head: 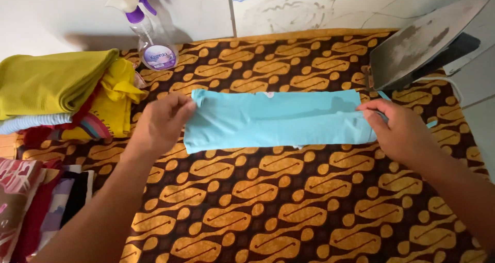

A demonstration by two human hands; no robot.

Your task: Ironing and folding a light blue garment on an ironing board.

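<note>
— Where's the blue cloth (276, 119) lying?

— Flat on the patterned mat (289, 206), towards its far edge and about midway between its left and right sides. It's folded into a long strip, and the long axis runs left to right, straight across in front of the person.

— And the hands?

— One at each end. The left hand (157, 124) has the left end pinched between thumb and fingers; the right hand (399, 129) is closed on the right end the same way. So the strip spans the gap between them, and neither hand is nearer than the other: each already has its own end.

— Is it taut?

— Mostly flat, with a few creases near the left end. It looks to rest on the mat rather than hang, though I can't be sure at the very ends.

— What's around it?

— An iron (412, 49) stands tipped up at the far right corner, soleplate showing, just beyond the right hand. A spray bottle (152, 41) stands at the far edge on the left. Folded clothes (56, 93) are stacked by the left edge, yellow-green on top, well clear of the strip, and more fabric (31, 201) sits by the near left corner.
</note>
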